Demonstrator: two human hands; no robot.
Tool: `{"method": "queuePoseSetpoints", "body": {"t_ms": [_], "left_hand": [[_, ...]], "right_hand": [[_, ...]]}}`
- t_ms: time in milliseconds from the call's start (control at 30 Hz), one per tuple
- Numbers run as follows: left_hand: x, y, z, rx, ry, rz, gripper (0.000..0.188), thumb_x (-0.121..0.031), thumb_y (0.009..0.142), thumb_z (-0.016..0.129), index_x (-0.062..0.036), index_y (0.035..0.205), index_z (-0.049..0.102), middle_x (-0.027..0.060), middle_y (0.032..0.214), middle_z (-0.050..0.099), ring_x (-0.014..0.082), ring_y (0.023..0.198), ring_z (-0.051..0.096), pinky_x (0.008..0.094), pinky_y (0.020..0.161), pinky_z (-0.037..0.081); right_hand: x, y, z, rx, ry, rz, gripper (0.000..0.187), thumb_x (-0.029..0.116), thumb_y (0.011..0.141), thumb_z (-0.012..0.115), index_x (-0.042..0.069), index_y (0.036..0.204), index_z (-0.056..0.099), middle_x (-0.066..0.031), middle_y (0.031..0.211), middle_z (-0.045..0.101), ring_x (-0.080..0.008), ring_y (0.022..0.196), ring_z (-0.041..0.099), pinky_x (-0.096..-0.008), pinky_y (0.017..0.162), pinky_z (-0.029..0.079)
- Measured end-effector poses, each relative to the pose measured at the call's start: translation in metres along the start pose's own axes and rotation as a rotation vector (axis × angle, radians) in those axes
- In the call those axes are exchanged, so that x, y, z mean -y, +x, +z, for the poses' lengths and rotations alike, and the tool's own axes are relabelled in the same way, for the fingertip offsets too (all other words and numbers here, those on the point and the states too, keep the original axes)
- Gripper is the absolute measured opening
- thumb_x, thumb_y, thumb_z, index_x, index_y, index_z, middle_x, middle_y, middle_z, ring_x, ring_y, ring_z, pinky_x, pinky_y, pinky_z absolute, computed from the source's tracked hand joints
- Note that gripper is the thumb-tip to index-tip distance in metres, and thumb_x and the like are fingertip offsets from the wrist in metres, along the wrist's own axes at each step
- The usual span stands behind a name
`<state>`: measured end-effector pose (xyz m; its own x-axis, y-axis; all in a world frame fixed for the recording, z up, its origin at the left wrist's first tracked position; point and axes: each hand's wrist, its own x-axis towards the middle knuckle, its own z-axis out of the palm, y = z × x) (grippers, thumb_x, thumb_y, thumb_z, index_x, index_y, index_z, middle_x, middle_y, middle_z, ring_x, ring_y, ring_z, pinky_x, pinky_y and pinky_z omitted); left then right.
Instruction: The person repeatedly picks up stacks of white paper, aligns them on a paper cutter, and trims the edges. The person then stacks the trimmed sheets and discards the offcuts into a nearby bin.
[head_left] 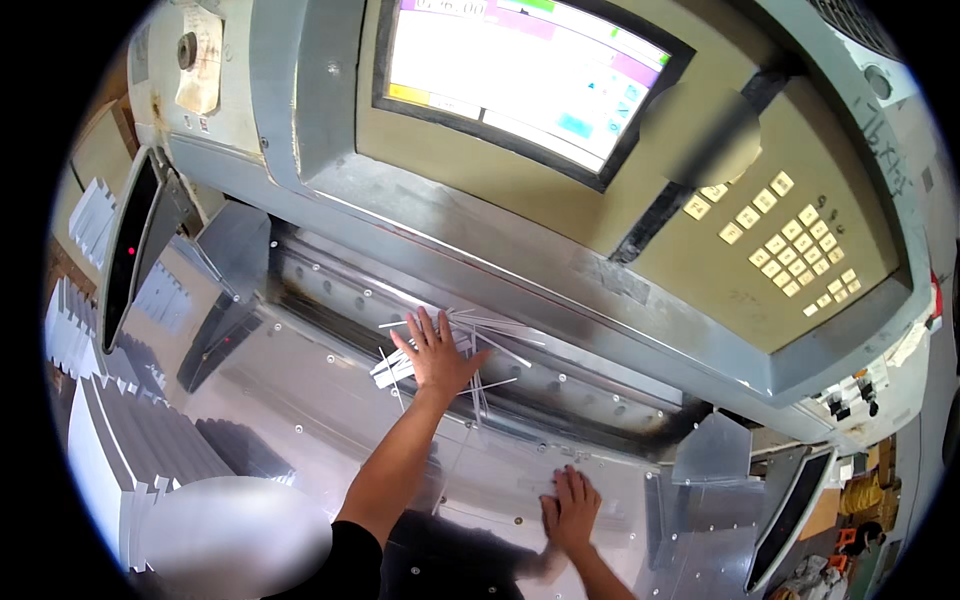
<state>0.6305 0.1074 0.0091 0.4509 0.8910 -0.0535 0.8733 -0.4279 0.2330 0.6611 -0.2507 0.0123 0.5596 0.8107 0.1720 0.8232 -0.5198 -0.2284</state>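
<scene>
My left hand (438,358) reaches forward with its fingers spread, palm down, over a loose heap of thin white paper strips (388,373). The strips stick out around the hand in several directions, at the slot under the machine's front beam (470,225). Part of the heap is hidden beneath the palm, and nothing appears gripped. Nearer to me and to the right, my right hand (573,508) lies flat with its fingers stretched out on the shiny metal table (390,480).
Stacked white paper (105,470) stands at the left. A lit screen (530,80) and a keypad (795,250) sit on the panel above. Upright black sensor bars (130,250) flank the table, the right bar (790,520) beside a metal side guard (712,448).
</scene>
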Motion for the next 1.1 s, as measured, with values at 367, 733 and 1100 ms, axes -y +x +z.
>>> {"method": "queuePoseSetpoints", "body": {"t_ms": [367, 733, 1100], "left_hand": [[0.064, -0.121, 0.027, -0.141, -0.356, 0.223, 0.081, -0.055, 0.089, 0.059, -0.0001, 0.146, 0.038, 0.0208, 0.155, 0.032, 0.038, 0.147, 0.019, 0.0641, 0.114, -0.001], [0.115, -0.242, -0.033, 0.059, -0.286, 0.29, 0.107, -0.043, 0.069, 0.081, 0.0001, 0.15, 0.025, 0.0179, 0.152, 0.038, 0.0352, 0.144, 0.031, 0.066, 0.113, 0.001], [0.103, -0.276, -0.009, -0.155, -0.345, 0.333, 0.049, -0.015, 0.083, 0.067, -0.0111, 0.131, 0.057, 0.0034, 0.136, 0.057, 0.0289, 0.133, 0.045, 0.0562, 0.115, 0.024]], "right_hand": [[0.082, -0.029, -0.005, -0.069, 0.183, 0.503, 0.039, 0.032, 0.086, 0.069, 0.002, 0.108, 0.059, -0.0219, 0.104, 0.054, -0.0423, 0.093, 0.057, -0.0495, 0.075, 0.05], [0.107, 0.016, 0.043, 0.575, 1.183, 0.443, 0.039, 0.041, 0.095, 0.064, 0.004, 0.106, 0.069, -0.0032, 0.086, 0.066, -0.0112, 0.079, 0.063, -0.0275, 0.069, 0.053], [0.048, 0.23, 0.033, 0.089, -0.026, -0.681, 0.027, 0.015, 0.082, 0.061, 0.016, 0.109, 0.066, -0.0089, 0.114, 0.062, -0.0281, 0.111, 0.059, -0.0418, 0.088, 0.052]]}}
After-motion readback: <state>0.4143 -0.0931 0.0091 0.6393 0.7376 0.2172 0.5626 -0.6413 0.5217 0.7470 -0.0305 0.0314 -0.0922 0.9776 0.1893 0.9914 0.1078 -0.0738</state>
